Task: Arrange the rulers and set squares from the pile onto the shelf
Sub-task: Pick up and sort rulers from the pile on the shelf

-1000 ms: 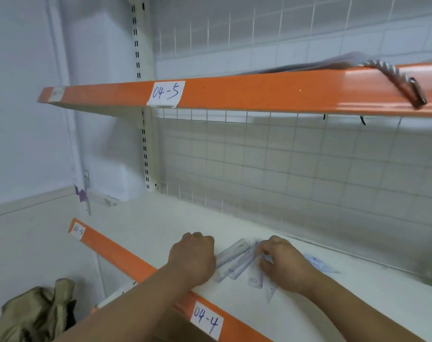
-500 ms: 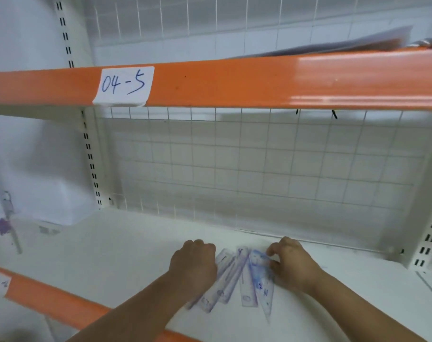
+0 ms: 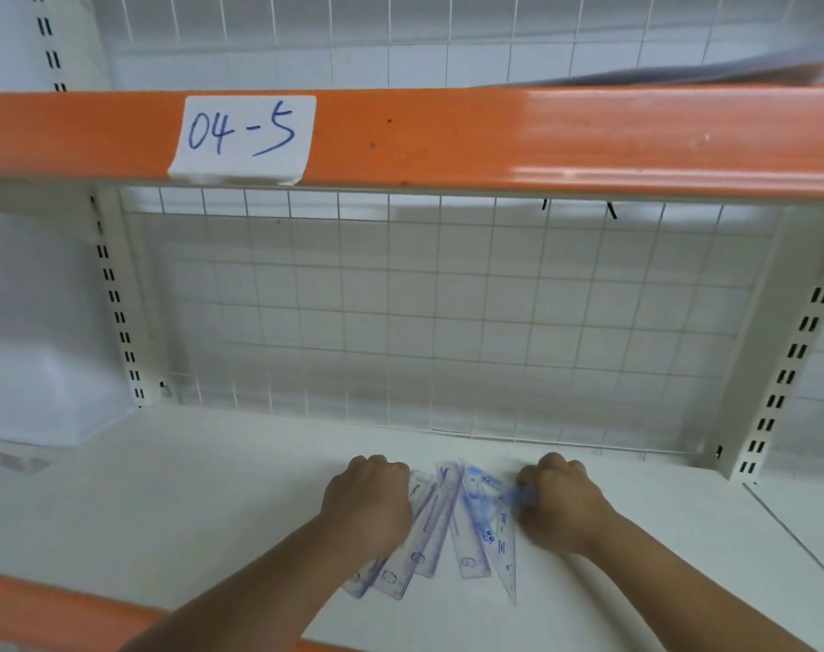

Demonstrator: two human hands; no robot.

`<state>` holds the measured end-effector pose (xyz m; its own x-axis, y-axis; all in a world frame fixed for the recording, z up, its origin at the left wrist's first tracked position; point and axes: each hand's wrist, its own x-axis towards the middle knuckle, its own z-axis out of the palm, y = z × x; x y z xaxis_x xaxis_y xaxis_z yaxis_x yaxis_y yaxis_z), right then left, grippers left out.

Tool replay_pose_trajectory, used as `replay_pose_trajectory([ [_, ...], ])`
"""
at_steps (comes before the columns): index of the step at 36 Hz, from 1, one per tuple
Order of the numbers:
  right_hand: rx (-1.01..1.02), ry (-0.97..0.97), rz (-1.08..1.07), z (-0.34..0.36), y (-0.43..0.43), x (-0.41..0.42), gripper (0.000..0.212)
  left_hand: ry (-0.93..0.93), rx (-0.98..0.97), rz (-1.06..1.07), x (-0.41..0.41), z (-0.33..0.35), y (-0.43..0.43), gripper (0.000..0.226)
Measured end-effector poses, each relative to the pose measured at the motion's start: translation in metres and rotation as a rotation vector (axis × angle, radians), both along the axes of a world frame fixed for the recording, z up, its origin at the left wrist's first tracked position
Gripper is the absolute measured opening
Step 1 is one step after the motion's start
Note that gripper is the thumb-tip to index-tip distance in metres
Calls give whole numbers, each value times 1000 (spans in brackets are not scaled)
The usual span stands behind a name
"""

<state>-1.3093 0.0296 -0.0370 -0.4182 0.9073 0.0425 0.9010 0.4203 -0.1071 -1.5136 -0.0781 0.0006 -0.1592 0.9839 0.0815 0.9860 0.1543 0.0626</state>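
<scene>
Several clear blue-printed rulers [image 3: 428, 538] and a set square [image 3: 494, 534] lie fanned out flat on the white shelf [image 3: 188, 501]. My left hand [image 3: 367, 505] rests on the left side of the fan with its fingers curled over the rulers' far ends. My right hand [image 3: 560, 501] sits at the right side, fingers curled and pinching the edge of the set square. The parts of the rulers under both hands are hidden.
A white wire grid back panel [image 3: 424, 322] closes the shelf behind. An orange shelf edge [image 3: 494, 138] with a paper label reading 04-5 [image 3: 243, 136] runs overhead. Slotted uprights [image 3: 786, 369] stand at both sides. The lower orange front edge [image 3: 47, 609] is at bottom left.
The camera has moved closer and to the right. Both hands have slid the rulers and set square deeper onto the shelf, and the fan now points toward me.
</scene>
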Motion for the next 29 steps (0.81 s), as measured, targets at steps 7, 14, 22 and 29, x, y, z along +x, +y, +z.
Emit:
replay_pose_trajectory([
  [7,-31,-19,-28,-2,5,11,27,-14,2,-16,1,0,3,22],
  [14,126,-286,25,3,6,17,14,-1,3,-27,5,1,5,20],
  [22,202,-595,267,21,-11,12,11,0,-6,-33,5,-1,5,21],
  [29,187,-523,250,19,-11,12,18,0,-17,-34,2,-2,5,22],
])
